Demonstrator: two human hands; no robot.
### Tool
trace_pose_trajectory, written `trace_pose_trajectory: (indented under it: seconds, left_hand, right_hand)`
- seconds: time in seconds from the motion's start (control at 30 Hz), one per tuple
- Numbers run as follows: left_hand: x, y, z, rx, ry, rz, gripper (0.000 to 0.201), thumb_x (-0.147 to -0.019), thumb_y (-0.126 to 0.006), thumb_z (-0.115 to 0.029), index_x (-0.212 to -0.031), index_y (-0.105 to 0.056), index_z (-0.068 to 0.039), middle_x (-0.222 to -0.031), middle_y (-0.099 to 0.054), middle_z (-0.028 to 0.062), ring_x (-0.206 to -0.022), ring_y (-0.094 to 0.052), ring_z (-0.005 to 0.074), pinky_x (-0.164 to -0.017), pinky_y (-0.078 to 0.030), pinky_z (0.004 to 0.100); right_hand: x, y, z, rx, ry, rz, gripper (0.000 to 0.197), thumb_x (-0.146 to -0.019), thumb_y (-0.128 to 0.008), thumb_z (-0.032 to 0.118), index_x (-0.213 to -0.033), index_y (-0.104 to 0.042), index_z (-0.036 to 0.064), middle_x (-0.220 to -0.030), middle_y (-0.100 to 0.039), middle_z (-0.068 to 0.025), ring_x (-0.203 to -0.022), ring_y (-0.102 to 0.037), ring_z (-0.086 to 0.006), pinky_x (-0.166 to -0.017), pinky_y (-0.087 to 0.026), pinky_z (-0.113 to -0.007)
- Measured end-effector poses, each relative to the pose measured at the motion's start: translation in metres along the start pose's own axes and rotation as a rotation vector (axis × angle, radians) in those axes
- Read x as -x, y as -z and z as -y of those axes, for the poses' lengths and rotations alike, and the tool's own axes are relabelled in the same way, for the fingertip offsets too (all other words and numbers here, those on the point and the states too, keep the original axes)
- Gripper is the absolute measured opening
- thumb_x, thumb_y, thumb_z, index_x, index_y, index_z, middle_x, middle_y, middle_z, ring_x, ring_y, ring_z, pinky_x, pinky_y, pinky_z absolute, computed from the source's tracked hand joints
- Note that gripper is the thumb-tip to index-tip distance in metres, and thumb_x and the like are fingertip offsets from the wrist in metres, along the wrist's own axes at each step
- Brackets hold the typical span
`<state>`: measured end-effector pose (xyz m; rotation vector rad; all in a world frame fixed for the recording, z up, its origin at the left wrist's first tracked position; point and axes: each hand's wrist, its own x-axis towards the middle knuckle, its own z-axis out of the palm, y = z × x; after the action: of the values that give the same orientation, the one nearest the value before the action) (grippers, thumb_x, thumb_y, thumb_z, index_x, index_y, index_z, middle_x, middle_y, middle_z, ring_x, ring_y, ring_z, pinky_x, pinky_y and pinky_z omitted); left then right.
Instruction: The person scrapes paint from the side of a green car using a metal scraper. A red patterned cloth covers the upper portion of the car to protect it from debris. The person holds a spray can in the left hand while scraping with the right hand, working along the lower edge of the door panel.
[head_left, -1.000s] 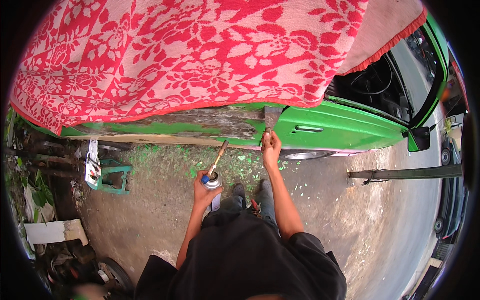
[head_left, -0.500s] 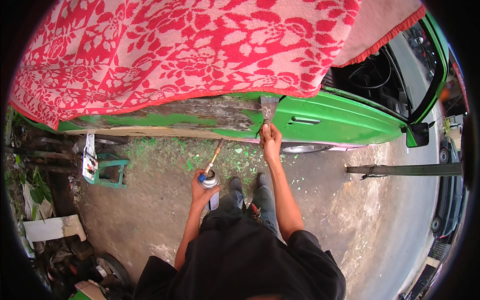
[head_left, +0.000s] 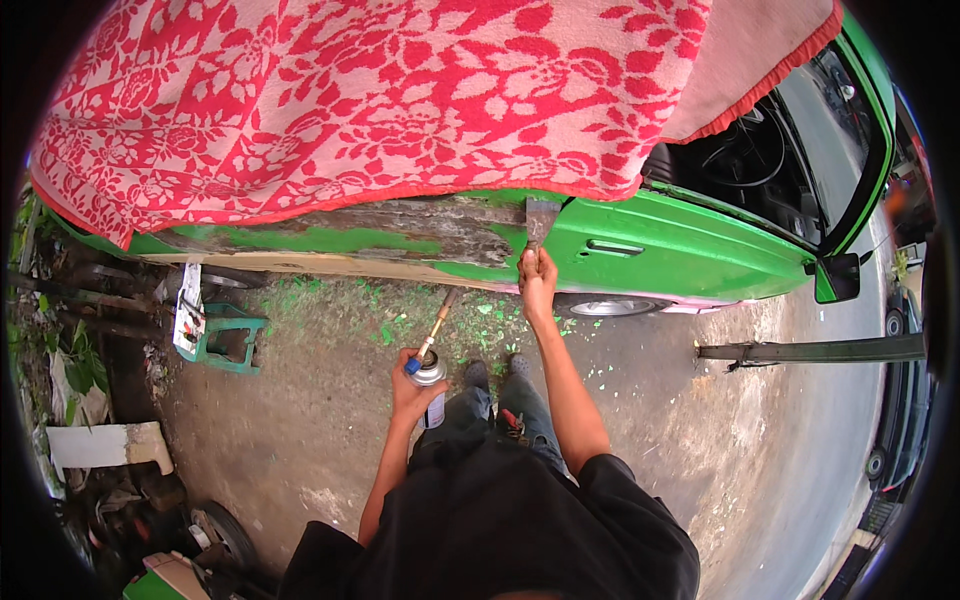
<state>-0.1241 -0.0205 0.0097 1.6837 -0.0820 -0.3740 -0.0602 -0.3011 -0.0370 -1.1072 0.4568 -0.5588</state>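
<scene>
My left hand is wrapped round a gas torch, a silver-topped canister with a blue knob and a brass tube that points up toward the car's lower side. No flame can be made out. In my right hand is a paint scraper, its wide metal blade against the green car close to the door's rear edge. Left of the blade runs a patch of stripped, grey-brown bodywork with green paint left around it. A red and pink floral blanket drapes over the car above.
Green paint flakes lie scattered on the ground below the car. At left stands a teal plastic stool with a white board on it. A beam juts in from the right, and a loose tyre lies lower left.
The whole view has shifted slightly. The scraper blade stays at nearly the same spot on the car, and the torch remains in my left hand, pointing the same way.
</scene>
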Motion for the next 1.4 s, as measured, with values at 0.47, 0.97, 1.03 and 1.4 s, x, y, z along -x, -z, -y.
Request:
trace_pose_trajectory:
  seconds: [0.47,0.97,1.03,1.4]
  left_hand:
    - [0.01,-0.025,-0.018,0.012,0.094,-0.203,0.052,-0.06,-0.081,-0.004,-0.101,-0.049,-0.009,-0.087,-0.057,-0.0007,-0.078,-0.058,0.0104,-0.072,-0.049,0.0288]
    - [0.008,-0.059,-0.001,0.102,0.118,-0.213,0.053,-0.06,-0.081,-0.003,-0.101,-0.048,-0.008,-0.087,-0.058,0.0,-0.079,-0.059,0.0103,-0.073,-0.049,0.028]
    - [0.001,-0.062,-0.003,0.091,0.084,-0.211,0.052,-0.061,-0.081,-0.002,-0.101,-0.048,-0.008,-0.088,-0.057,-0.0001,-0.079,-0.057,0.0094,-0.073,-0.048,0.0274]
    - [-0.019,-0.072,-0.021,0.088,0.07,-0.183,0.055,-0.06,-0.084,-0.003,-0.102,-0.049,-0.006,-0.089,-0.059,0.001,-0.081,-0.059,0.01,-0.075,-0.049,0.0276]
  right_hand:
    - [-0.009,-0.008,0.012,-0.01,-0.077,0.018,0.026,-0.103,-0.055,0.027,-0.083,-0.049,0.0109,-0.065,-0.042,0.0066,-0.048,-0.031,-0.0031,-0.041,-0.023,-0.023]
    - [0.041,0.008,0.111,0.044,-0.48,0.031,0.032,-0.102,-0.056,0.036,-0.083,-0.053,0.0109,-0.064,-0.042,0.0054,-0.044,-0.026,-0.0025,-0.04,-0.017,-0.022]
    - [0.038,0.006,0.098,0.069,-0.338,0.067,0.032,-0.102,-0.056,0.036,-0.083,-0.053,0.0108,-0.064,-0.043,0.0053,-0.045,-0.027,-0.0023,-0.039,-0.018,-0.022]
    - [0.02,-0.019,0.039,0.027,-0.141,0.053,0.026,-0.104,-0.055,0.032,-0.089,-0.05,0.011,-0.066,-0.042,0.0069,-0.05,-0.033,-0.0015,-0.04,-0.023,-0.022]
